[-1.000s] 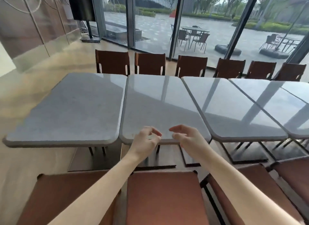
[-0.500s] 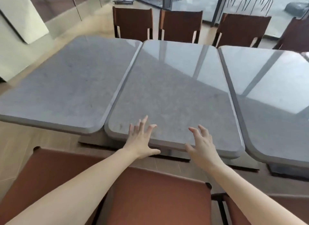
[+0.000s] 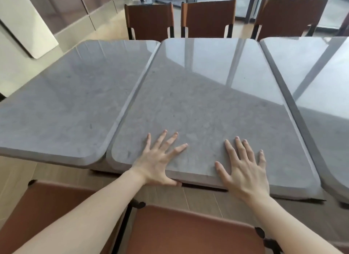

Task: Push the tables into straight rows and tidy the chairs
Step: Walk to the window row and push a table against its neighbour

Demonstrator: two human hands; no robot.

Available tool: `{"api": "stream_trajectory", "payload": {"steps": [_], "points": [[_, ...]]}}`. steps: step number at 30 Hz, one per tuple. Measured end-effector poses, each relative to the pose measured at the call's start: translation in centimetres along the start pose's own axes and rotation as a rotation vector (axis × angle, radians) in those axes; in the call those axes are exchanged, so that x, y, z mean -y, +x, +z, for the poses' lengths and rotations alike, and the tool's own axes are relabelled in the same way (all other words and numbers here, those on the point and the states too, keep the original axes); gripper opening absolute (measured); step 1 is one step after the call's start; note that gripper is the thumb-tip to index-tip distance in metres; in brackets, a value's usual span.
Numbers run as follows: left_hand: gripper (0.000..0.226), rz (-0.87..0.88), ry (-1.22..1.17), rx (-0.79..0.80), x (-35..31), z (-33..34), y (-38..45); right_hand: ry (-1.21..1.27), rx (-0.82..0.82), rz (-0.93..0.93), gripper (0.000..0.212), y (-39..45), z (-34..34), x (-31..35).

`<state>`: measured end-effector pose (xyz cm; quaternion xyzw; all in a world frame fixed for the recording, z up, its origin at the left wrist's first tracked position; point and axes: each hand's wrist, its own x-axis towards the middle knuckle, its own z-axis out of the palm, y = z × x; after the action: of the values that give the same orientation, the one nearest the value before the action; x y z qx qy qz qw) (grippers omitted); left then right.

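Note:
Three grey stone-topped tables stand side by side. The middle table [image 3: 204, 95] lies straight ahead, and its near edge sits further toward me than that of the left table [image 3: 75, 102]. My left hand [image 3: 160, 157] lies flat on the middle table's near edge with fingers spread and the thumb hooked under the rim. My right hand [image 3: 243, 168] rests flat on the same top, fingers straight. The right table [image 3: 324, 79] touches the middle one. A brown chair [image 3: 190, 233] stands right below my arms, with another chair [image 3: 52, 212] to its left.
Three brown chairs [image 3: 207, 19] line the far side of the tables. Behind them are glass doors, and a panelled wall [image 3: 62, 13] runs along the left. Wooden floor shows to the left of the tables and between them and the near chairs.
My head has moved closer and tilted down. Both hands went from hovering loosely curled near the table's edge to lying flat and spread on the middle table's top.

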<state>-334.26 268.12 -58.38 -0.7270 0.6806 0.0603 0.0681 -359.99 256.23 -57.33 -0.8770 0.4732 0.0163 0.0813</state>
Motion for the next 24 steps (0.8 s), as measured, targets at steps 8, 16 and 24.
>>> {"api": "stream_trajectory", "payload": {"steps": [8, 16, 24], "points": [[0.128, -0.043, 0.029, -0.016, -0.1, 0.2, -0.2, 0.042, -0.068, -0.006, 0.086, -0.3, 0.5, -0.1], [0.12, -0.049, -0.006, -0.076, 0.0, 0.6, 0.0, 0.084, -0.175, 0.005, 0.065, -0.2, 1.6, -0.1], [0.127, -0.059, -0.048, -0.085, 0.2, 0.6, 0.4, 0.084, -0.209, 0.002, 0.067, 0.3, 1.6, 0.0]]}}
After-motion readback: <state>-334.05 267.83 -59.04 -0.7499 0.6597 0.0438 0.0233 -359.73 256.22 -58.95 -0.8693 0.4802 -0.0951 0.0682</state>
